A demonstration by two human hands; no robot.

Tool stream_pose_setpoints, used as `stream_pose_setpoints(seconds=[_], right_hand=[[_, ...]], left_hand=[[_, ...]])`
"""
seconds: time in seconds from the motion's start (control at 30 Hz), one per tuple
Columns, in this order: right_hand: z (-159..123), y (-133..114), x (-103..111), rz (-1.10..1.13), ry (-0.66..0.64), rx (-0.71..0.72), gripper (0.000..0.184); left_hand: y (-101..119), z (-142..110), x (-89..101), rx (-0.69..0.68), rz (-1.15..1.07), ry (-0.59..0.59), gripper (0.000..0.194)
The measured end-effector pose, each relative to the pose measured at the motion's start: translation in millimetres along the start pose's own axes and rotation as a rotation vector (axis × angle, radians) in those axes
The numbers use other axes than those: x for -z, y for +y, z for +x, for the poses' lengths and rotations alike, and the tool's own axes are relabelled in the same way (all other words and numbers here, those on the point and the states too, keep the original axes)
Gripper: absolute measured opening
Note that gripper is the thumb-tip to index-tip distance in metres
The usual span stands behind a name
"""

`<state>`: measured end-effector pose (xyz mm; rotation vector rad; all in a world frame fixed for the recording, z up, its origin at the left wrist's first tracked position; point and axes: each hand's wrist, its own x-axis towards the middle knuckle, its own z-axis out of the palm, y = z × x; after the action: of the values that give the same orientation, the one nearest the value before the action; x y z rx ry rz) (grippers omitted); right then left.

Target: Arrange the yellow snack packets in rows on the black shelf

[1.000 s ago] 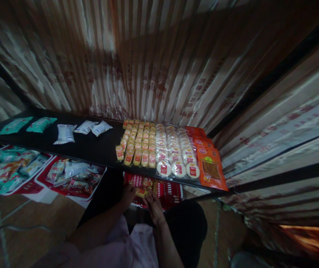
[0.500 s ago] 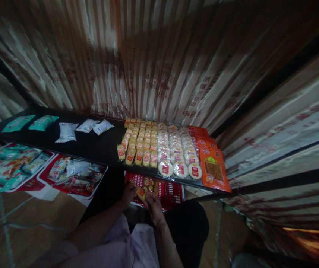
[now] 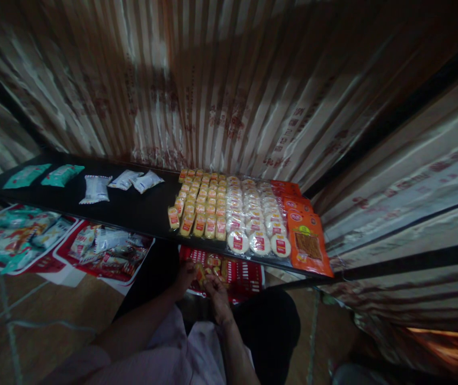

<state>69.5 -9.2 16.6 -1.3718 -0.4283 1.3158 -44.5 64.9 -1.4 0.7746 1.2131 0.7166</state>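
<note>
Low over a red basket (image 3: 245,278), both hands are at a small yellow wrapped biscuit pack (image 3: 200,274), held tilted upright. My left hand (image 3: 185,277) grips its left side with closed fingers. The fingers of my right hand (image 3: 216,294) are pinched against its right edge. More of these yellow packs (image 3: 214,261) lie in the basket, partly shaded by the shelf. Above, on the black shelf (image 3: 140,211), stand rows of the same yellow packs (image 3: 200,208), next to rows of round white wrapped crackers (image 3: 259,243).
Orange snack bags (image 3: 309,243) fill the shelf's right end. Pale blue bags (image 3: 96,190) and green bags (image 3: 62,175) lie farther left. Below the shelf are two baskets, one with mixed snacks (image 3: 111,248), one with green bags (image 3: 16,235). Pleated sheeting (image 3: 213,107) hangs behind.
The yellow pack has turned more upright between my hands and shifted slightly left. My right hand has moved slightly left and its fingers have drawn together. The shelf goods look the same.
</note>
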Motion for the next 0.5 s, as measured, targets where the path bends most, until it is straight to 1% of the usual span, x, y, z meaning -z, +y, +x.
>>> stream_pose_setpoints(seconds=[0.13,0.2,0.27,0.4,0.5], right_hand=[[-4.5,-6.6,-9.8,-0.088,-0.016,0.029,0.035],[-6.3,-10.9,-14.3,-0.109,-0.031,0.037,0.036],[-6.9,-13.6,-17.4,-0.135,-0.051,0.079,0.034],[-4.9,-11.4,-18.3,-0.19,-0.062,0.148,0.028],[-3.5,-7.5,-17.1,-0.232,-0.059,0.169,0.027]], left_hand=[[4.9,-1.9,0.8,0.052,-0.059,0.017,0.028],[6.1,-2.3,0.6,0.054,-0.044,0.018,0.032],[6.2,-2.4,0.3,0.045,-0.033,0.017,0.033],[4.7,-1.2,0.1,0.056,-0.035,0.049,0.021],[4.0,0.4,1.0,0.075,-0.045,0.044,0.013]])
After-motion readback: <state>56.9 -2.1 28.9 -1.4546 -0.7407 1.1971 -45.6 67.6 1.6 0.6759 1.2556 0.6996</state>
